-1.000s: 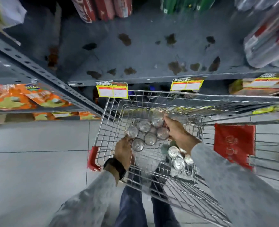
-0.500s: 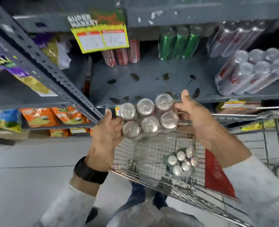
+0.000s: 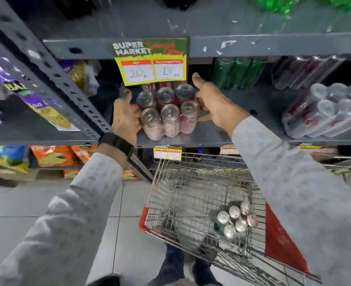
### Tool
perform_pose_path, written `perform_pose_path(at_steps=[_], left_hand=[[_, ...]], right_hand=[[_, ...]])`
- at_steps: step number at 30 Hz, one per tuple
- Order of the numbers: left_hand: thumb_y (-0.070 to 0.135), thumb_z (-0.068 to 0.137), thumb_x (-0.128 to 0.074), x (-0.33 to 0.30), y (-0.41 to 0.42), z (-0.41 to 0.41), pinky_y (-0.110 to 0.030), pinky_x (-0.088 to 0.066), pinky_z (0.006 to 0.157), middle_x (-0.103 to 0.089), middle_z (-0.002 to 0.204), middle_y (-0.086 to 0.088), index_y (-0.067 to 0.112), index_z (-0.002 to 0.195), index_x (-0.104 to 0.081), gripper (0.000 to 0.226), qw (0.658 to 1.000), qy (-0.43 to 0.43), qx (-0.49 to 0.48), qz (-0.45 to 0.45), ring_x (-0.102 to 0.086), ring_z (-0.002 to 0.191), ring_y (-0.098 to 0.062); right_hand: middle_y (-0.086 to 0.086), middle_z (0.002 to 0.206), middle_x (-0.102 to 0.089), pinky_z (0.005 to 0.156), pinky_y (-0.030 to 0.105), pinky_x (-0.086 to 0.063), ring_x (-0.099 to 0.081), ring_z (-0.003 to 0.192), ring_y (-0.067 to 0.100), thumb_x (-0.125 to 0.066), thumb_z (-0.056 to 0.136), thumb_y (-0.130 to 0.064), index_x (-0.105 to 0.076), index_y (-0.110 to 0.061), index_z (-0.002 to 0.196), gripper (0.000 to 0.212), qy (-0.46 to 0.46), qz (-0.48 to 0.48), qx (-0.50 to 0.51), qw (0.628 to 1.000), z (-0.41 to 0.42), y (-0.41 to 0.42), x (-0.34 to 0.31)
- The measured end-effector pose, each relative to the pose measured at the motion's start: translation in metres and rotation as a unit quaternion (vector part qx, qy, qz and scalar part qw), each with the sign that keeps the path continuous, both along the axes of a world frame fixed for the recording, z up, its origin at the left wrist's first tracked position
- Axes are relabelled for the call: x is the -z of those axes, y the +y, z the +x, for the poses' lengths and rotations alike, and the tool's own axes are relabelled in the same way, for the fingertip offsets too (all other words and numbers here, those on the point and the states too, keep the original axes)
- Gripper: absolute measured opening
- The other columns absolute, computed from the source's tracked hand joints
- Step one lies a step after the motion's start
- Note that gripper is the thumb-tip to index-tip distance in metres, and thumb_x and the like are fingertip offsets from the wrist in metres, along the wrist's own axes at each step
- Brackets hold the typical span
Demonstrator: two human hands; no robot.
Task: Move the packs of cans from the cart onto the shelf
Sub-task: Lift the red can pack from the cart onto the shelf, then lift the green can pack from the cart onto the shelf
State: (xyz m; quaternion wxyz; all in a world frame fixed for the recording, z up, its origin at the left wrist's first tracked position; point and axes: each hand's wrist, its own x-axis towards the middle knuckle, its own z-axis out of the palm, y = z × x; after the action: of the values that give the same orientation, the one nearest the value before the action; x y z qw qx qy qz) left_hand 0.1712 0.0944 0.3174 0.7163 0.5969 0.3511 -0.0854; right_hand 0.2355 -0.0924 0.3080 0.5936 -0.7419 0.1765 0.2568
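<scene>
A shrink-wrapped pack of red cans [image 3: 168, 112] with silver tops stands on the grey shelf [image 3: 211, 135], near its front edge. My left hand [image 3: 125, 116] grips the pack's left side. My right hand [image 3: 213, 102] presses against its right side, thumb raised. Below, the wire cart [image 3: 193, 182] holds another pack of cans [image 3: 234, 217] with green sides, lying in its right part.
Green cans [image 3: 236, 73] stand at the back of the same shelf, and wrapped packs of cans [image 3: 331, 108] lie at the right. A yellow price tag [image 3: 152, 62] hangs from the shelf above. Snack bags [image 3: 53, 155] fill the rack on the left. Grey floor tiles lie below.
Both hands lifted the pack of red cans out of the cart, raised it and carried it forward onto the shelf, where its base now rests.
</scene>
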Motion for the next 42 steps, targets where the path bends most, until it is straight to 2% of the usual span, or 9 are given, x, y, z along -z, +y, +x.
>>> perform_pose_path(at_steps=[6, 10, 12, 15, 22, 25, 33, 36, 42], left_hand=[[0.051, 0.107, -0.035, 0.000, -0.005, 0.010, -0.026, -0.051, 0.075, -0.064, 0.136, -0.003, 0.007, 0.149, -0.051, 0.062, 1.000, -0.002, 0.022, 0.006, -0.063, 0.102, -0.018], [0.056, 0.106, -0.038, 0.017, -0.002, -0.008, -0.024, -0.049, 0.091, -0.060, 0.138, 0.001, 0.013, 0.153, -0.047, 0.064, 0.999, -0.027, 0.004, 0.035, -0.058, 0.119, -0.014], [0.063, 0.096, -0.047, 0.038, 0.000, -0.030, -0.038, -0.040, 0.119, -0.052, 0.158, -0.006, 0.012, 0.154, -0.045, 0.078, 0.996, -0.028, -0.033, 0.077, -0.050, 0.144, -0.025], [0.052, 0.096, -0.053, 0.076, -0.021, -0.084, -0.057, -0.031, 0.122, -0.046, 0.156, -0.028, -0.001, 0.147, -0.048, 0.073, 0.993, -0.017, -0.051, 0.105, -0.043, 0.145, -0.046], [0.034, 0.109, -0.044, 0.190, -0.117, -0.161, -0.047, -0.029, 0.125, -0.046, 0.157, -0.026, -0.005, 0.152, -0.040, 0.058, 0.984, 0.150, 0.076, -0.064, -0.041, 0.148, -0.043], [0.045, 0.106, -0.045, 0.229, -0.149, -0.176, -0.039, -0.049, 0.101, -0.059, 0.122, -0.015, 0.005, 0.133, -0.058, 0.050, 0.950, 0.276, 0.069, -0.131, -0.058, 0.116, -0.029], [0.064, 0.103, -0.031, 0.301, -0.224, -0.188, -0.045, -0.017, 0.128, -0.015, 0.171, -0.017, 0.009, 0.164, -0.016, 0.084, 0.910, 0.383, 0.033, -0.157, -0.016, 0.159, -0.035], [0.068, 0.102, -0.025, 0.322, -0.254, -0.193, -0.043, -0.039, 0.117, -0.045, 0.160, -0.009, 0.012, 0.154, -0.042, 0.079, 0.913, 0.366, 0.032, -0.177, -0.049, 0.143, -0.038], [0.067, 0.102, -0.028, 0.338, -0.274, -0.202, -0.049, -0.049, 0.108, -0.070, 0.127, -0.017, 0.016, 0.128, -0.061, 0.066, 0.935, 0.324, 0.008, -0.142, -0.065, 0.119, -0.035]], right_hand=[[0.002, 0.147, -0.054, 0.079, 0.042, -0.049, -0.056, 0.123, 0.028, -0.042, 0.091, -0.071, -0.051, -0.031, 0.142, 0.065, -0.003, -0.023, -0.010, 1.000, 0.011, 0.007, 0.011], [0.002, 0.146, -0.055, 0.099, 0.048, -0.050, -0.054, 0.128, 0.025, -0.048, 0.090, -0.071, -0.053, -0.027, 0.141, 0.067, -0.037, -0.042, 0.007, 0.998, -0.007, -0.011, 0.019], [0.000, 0.141, -0.060, 0.109, 0.048, -0.046, -0.057, 0.129, 0.022, -0.055, 0.089, -0.066, -0.057, -0.023, 0.138, 0.065, -0.092, -0.051, 0.059, 0.993, -0.030, -0.030, 0.029], [-0.003, 0.121, -0.073, 0.105, 0.048, -0.052, -0.066, 0.117, 0.015, -0.063, 0.088, -0.056, -0.069, -0.024, 0.123, 0.048, -0.146, -0.011, 0.106, 0.984, -0.075, -0.068, 0.060], [0.005, 0.107, -0.075, 0.091, 0.044, -0.059, -0.070, 0.097, 0.022, -0.057, 0.098, -0.044, -0.071, -0.024, 0.102, 0.025, -0.008, -0.068, 0.108, 0.992, -0.172, -0.167, 0.169], [0.009, 0.096, -0.070, 0.096, 0.052, -0.054, -0.064, 0.095, 0.028, -0.056, 0.096, -0.054, -0.069, -0.022, 0.089, 0.035, 0.087, -0.145, 0.113, 0.979, -0.196, -0.205, 0.229], [0.018, 0.127, -0.067, 0.100, 0.039, -0.048, -0.065, 0.118, 0.033, -0.034, 0.100, -0.062, -0.064, -0.008, 0.129, 0.068, 0.176, -0.211, -0.019, 0.961, -0.234, -0.263, 0.348], [0.014, 0.126, -0.067, 0.097, 0.042, -0.051, -0.065, 0.117, 0.036, -0.033, 0.068, -0.096, -0.068, -0.009, 0.122, 0.108, 0.177, -0.185, -0.033, 0.966, -0.236, -0.268, 0.366], [0.026, 0.131, -0.064, 0.093, 0.035, -0.045, -0.060, 0.107, 0.032, -0.034, 0.102, -0.059, -0.064, -0.003, 0.128, 0.069, 0.235, -0.169, 0.015, 0.957, -0.234, -0.264, 0.353]])
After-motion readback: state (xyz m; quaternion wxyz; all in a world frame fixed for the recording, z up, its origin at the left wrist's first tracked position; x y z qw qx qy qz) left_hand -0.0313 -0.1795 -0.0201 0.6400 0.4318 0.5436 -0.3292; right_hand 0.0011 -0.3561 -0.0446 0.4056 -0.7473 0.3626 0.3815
